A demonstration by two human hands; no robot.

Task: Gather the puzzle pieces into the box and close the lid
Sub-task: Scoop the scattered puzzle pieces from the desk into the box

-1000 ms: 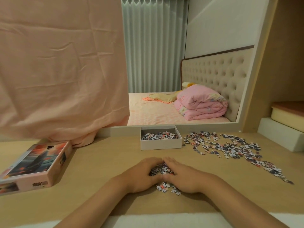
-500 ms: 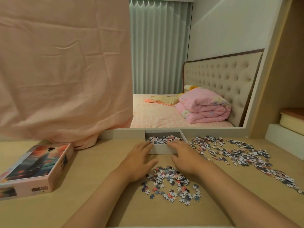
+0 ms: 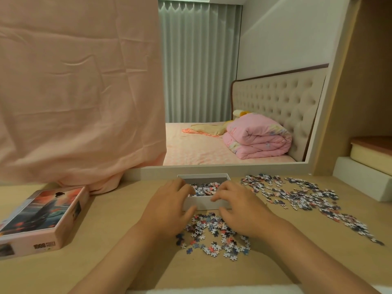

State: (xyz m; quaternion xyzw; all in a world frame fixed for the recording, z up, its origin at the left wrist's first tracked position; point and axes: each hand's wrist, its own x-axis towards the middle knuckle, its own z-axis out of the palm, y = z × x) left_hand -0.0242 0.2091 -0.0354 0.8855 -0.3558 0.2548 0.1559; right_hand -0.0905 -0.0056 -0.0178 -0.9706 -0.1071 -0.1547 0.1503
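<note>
The white puzzle box (image 3: 203, 204) stands open at the desk's back edge with loose pieces (image 3: 204, 189) inside. My left hand (image 3: 169, 209) grips its near left corner, fingers curled over the rim and thumb on the front wall. On the near right corner my right hand (image 3: 240, 211) holds the box the same way. A small pile of pieces (image 3: 214, 236) lies on the desk just in front of the box, between my wrists. A long spread of pieces (image 3: 297, 194) covers the desk to the right. The printed lid (image 3: 42, 217) lies at the far left.
A pink cloth (image 3: 80, 92) hangs down onto the desk behind the lid. A mirror (image 3: 212, 102) runs along the back edge behind the box. White and yellow foam blocks (image 3: 364, 177) sit at the right end of the desk.
My hands let go of the pile they were cupping, leaving it spread on the desk. They moved forward to the box and now curl over its near wall.
</note>
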